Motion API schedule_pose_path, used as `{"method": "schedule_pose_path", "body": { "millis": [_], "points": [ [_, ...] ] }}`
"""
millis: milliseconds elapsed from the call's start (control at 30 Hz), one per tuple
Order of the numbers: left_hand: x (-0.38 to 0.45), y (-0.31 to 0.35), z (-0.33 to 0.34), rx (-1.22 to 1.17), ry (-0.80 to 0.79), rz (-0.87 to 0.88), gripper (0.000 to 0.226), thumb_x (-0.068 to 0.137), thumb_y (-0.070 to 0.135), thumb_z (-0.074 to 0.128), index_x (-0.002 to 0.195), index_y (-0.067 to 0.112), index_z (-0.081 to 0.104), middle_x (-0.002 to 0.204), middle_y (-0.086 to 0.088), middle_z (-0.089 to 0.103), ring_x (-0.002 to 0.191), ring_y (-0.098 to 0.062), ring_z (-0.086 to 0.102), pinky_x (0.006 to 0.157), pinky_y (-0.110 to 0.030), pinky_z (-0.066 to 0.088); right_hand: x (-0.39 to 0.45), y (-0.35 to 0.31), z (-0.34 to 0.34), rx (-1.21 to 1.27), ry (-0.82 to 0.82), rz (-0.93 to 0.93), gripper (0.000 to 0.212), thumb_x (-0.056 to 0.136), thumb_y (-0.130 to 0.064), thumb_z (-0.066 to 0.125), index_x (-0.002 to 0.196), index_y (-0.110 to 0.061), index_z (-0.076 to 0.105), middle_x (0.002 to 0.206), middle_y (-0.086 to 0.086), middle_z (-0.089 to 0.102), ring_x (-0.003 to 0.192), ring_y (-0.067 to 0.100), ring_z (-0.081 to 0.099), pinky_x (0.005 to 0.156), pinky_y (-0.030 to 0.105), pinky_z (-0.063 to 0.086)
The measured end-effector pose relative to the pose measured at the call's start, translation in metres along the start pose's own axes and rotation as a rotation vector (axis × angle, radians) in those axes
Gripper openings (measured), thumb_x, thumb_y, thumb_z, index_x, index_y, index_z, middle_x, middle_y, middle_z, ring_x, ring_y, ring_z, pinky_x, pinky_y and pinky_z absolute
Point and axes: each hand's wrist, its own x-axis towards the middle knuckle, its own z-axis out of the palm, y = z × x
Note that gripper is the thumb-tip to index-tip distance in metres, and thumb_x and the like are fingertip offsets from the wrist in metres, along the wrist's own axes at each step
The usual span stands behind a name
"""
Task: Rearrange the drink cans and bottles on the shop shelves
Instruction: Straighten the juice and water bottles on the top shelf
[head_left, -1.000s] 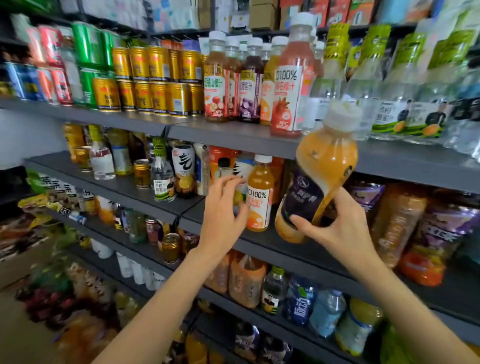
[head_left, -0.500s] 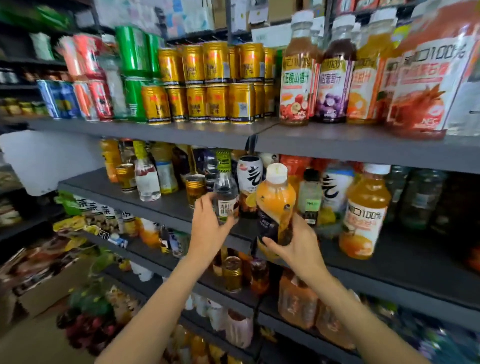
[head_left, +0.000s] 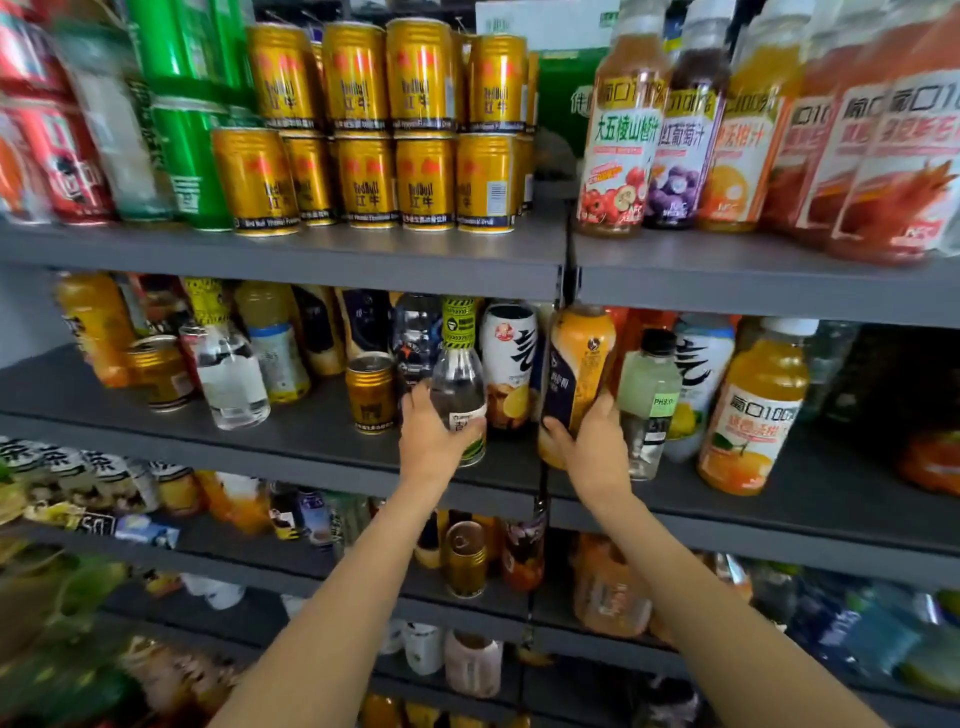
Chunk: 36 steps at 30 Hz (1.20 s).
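The grey middle shelf (head_left: 291, 441) is packed with drinks, with a bare strip along its front edge. The orange bottle (head_left: 579, 364) has a dark label and stands at the front, by the post between two shelf parts. The clear bottle (head_left: 460, 384) has a yellow neck wrap. The right hand (head_left: 589, 452) grips the orange bottle low down. The left hand (head_left: 434, 439) grips the clear bottle.

green carton (head_left: 563, 98): top shelf, behind cans | snack packets (head_left: 62, 519): lower left, blurred
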Motion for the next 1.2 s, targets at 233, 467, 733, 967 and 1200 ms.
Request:
{"method": "schedule_pose_path", "body": {
  "millis": [233, 467, 733, 967, 1200],
  "points": [
    [-0.016, -0.007, -0.019, -0.100, -0.040, 0.083, 0.066, 0.068, 0.026, 0.083, 0.121, 0.012, 0.046, 0.121, -0.002, 0.051, 0.109, -0.015, 0.052, 0.087, -0.025, 0.044, -0.045, 0.003, -0.001, -0.012, 0.300, -0.429, 0.056, 0.091, -0.018, 0.058, 0.137, 0.003, 0.033, 0.136, 0.024, 0.036, 0.127, 0.035, 0.039, 0.106, 0.031, 0.032],
    [-0.066, 0.048, -0.063, -0.274, -0.315, 0.366, 0.061, 0.066, 0.024, 0.081, 0.113, 0.041, 0.045, 0.120, 0.012, 0.054, 0.110, 0.008, 0.051, 0.084, -0.006, 0.043, -0.057, -0.005, -0.066, 0.279, -0.367, -0.587, 0.055, 0.098, -0.038, 0.041, 0.147, -0.031, 0.017, 0.145, -0.009, 0.039, 0.132, 0.001, 0.036, 0.110, 0.032, 0.034],
    [-0.064, 0.173, -0.034, -0.480, -0.474, 0.515, 0.064, 0.060, 0.023, 0.087, 0.114, 0.029, 0.054, 0.113, 0.004, 0.065, 0.101, -0.003, 0.063, 0.081, -0.019, 0.052, -0.048, -0.009, -0.160, 0.387, -0.096, -0.652, 0.093, 0.080, -0.025, 0.069, 0.149, -0.012, 0.008, 0.148, -0.008, 0.034, 0.134, 0.003, 0.035, 0.109, 0.023, 0.032],
    [-0.061, 0.275, 0.027, -0.475, -0.556, 0.651, 0.051, 0.084, 0.030, 0.066, 0.130, 0.020, 0.049, 0.126, 0.008, 0.057, 0.109, -0.002, 0.057, 0.088, -0.014, 0.046, -0.024, 0.021, -0.250, 0.417, 0.282, -0.661, 0.095, 0.081, -0.040, 0.066, 0.150, -0.020, 0.003, 0.149, -0.018, 0.030, 0.127, 0.010, 0.045, 0.104, 0.048, 0.041],
    [-0.058, 0.327, 0.097, -0.282, -0.192, 0.759, 0.035, 0.091, 0.013, 0.056, 0.125, 0.017, 0.054, 0.129, -0.002, 0.047, 0.116, -0.006, 0.042, 0.098, -0.013, 0.030, 0.028, 0.068, -0.343, 0.208, 0.575, -0.570, 0.095, 0.082, -0.035, 0.069, 0.149, -0.023, 0.003, 0.152, 0.002, 0.024, 0.073, 0.020, 0.055, 0.081, 0.030, 0.052]
  ]
}}
